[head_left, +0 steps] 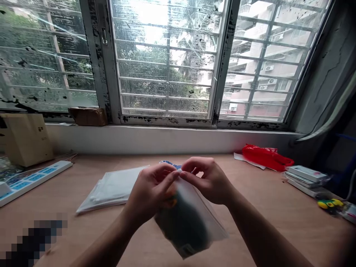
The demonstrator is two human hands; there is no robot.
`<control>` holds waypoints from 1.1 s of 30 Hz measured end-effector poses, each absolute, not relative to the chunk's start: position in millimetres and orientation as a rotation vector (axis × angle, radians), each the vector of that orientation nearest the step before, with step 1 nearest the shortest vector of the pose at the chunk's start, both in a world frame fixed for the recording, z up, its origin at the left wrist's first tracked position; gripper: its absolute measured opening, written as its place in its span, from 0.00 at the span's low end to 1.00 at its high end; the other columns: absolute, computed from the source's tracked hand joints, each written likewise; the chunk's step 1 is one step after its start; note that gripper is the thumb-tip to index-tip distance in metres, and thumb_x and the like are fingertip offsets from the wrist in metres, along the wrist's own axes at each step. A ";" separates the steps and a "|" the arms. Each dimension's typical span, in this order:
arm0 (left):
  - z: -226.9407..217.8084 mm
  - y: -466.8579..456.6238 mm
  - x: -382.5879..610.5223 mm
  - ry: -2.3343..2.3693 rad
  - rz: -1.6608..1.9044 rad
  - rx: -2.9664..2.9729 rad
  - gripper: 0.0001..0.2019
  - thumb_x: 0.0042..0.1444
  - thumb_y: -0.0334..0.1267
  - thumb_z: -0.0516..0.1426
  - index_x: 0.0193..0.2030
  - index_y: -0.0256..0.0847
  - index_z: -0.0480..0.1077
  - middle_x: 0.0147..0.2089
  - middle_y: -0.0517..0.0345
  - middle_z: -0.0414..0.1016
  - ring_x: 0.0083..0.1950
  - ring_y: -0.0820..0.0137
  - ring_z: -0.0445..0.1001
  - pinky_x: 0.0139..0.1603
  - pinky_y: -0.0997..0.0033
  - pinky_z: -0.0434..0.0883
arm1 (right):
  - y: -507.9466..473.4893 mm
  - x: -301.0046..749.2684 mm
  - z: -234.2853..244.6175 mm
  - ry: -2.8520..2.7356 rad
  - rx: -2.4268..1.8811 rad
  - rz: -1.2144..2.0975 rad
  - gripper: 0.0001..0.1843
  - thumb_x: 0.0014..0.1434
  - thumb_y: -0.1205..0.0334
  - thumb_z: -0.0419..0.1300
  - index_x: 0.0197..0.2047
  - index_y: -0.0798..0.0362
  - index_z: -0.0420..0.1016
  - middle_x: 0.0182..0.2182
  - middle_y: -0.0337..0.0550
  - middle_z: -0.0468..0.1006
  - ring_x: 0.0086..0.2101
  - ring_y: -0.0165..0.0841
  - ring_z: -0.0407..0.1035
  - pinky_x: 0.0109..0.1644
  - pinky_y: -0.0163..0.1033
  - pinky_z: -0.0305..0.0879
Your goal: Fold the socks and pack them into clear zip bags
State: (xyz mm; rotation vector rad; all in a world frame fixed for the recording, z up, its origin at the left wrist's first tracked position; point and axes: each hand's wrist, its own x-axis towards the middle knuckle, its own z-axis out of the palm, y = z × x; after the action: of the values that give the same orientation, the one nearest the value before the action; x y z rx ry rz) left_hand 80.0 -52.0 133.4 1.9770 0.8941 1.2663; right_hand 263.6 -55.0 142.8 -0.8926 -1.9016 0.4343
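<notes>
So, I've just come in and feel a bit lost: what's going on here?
A person's left hand and right hand pinch the top of a translucent bag. A dark thing shows inside, too blurred to identify. To the bag's left, a flat whitish stack lies on the table.

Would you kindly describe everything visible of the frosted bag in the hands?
The bag looks like frosted, translucent plastic, with dark contents filling much of it, an orange patch beside the left hand and a pale mark near its lowest corner. It slants over the table, its upper end pinched by left hand and right hand at a small white piece. Table contact is unclear.
</notes>
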 end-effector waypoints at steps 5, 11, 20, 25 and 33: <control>137.9 -49.7 72.8 1.011 1.465 2.002 0.09 0.57 0.43 0.61 0.32 0.40 0.77 0.30 0.60 0.79 0.31 0.69 0.76 0.33 0.76 0.70 | -56.1 266.1 145.3 -2.033 -0.904 0.403 0.07 0.60 0.59 0.61 0.34 0.53 0.78 0.29 0.39 0.77 0.29 0.29 0.69 0.31 0.32 0.64; 167.8 -36.4 32.6 1.238 2.008 1.562 0.09 0.53 0.43 0.63 0.35 0.39 0.74 0.26 0.66 0.72 0.26 0.75 0.68 0.24 0.77 0.65 | -48.2 282.8 149.2 -2.236 -0.933 0.431 0.07 0.60 0.60 0.60 0.32 0.53 0.77 0.28 0.37 0.77 0.29 0.29 0.69 0.34 0.33 0.64; 145.1 -46.5 67.5 1.175 1.896 1.665 0.11 0.56 0.47 0.61 0.34 0.41 0.72 0.26 0.64 0.72 0.27 0.72 0.71 0.24 0.76 0.68 | -56.7 276.1 141.6 -2.226 -1.108 0.456 0.32 0.45 0.53 0.72 0.54 0.46 0.73 0.46 0.40 0.80 0.43 0.38 0.73 0.42 0.36 0.67; 137.4 -49.5 74.6 1.058 1.733 1.895 0.10 0.59 0.45 0.58 0.35 0.42 0.70 0.29 0.63 0.73 0.32 0.70 0.75 0.30 0.76 0.70 | -52.6 272.8 136.6 -2.247 -1.152 0.511 0.11 0.50 0.65 0.65 0.40 0.49 0.79 0.32 0.33 0.81 0.31 0.33 0.73 0.32 0.32 0.63; 140.3 -31.0 35.5 1.133 1.640 1.878 0.14 0.58 0.51 0.57 0.35 0.42 0.69 0.31 0.61 0.72 0.35 0.68 0.75 0.36 0.72 0.70 | -46.8 361.4 102.9 -1.754 -1.951 -0.586 0.27 0.64 0.66 0.48 0.65 0.44 0.67 0.57 0.49 0.75 0.49 0.46 0.69 0.47 0.45 0.65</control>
State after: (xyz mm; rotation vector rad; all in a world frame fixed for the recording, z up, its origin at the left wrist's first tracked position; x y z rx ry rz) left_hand 35.5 -31.0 140.3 1.8780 1.1327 1.6401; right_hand 361.4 -46.8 102.9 -1.9511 -1.7535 -0.5864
